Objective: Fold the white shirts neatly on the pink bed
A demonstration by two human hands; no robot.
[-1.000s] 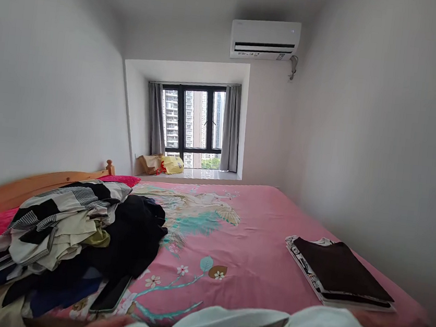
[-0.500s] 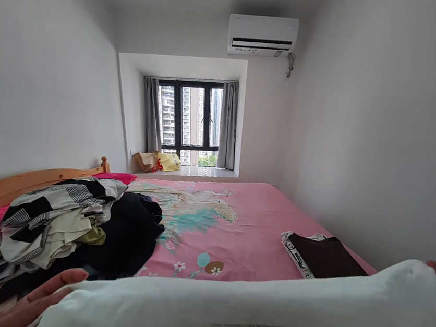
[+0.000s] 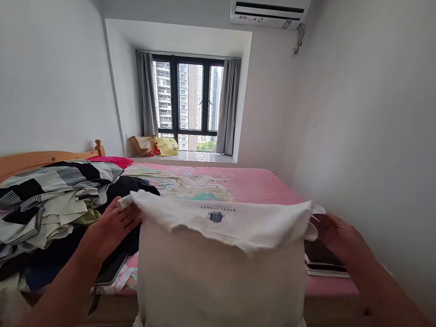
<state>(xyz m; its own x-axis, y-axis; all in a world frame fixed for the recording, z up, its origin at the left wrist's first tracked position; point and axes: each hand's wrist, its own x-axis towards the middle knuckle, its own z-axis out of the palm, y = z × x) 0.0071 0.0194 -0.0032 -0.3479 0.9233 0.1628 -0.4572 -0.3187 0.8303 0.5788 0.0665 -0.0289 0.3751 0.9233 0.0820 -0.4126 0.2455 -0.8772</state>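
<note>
I hold a white t-shirt [image 3: 221, 269] up in front of me, above the near edge of the bed. Its top folds forward and shows a small blue logo. My left hand [image 3: 110, 227] pinches the shirt's left top corner. At the right top corner my right hand [image 3: 334, 234] grips the cloth. Both arms reach out from the bottom of the view. The shirt hangs down and hides much of the pink bedsheet [image 3: 247, 185] behind it.
A heap of unfolded clothes [image 3: 48, 202], striped and dark, lies on the bed's left side with a dark phone [image 3: 111, 269] at its edge. Folded garments [image 3: 325, 262] are stacked at the right, by the wall. A wooden bed frame [image 3: 13, 164], window and air conditioner lie beyond.
The white shirt went from bunched low at the bottom of the view to lifted and spread between both hands. The camera tipped downward.
</note>
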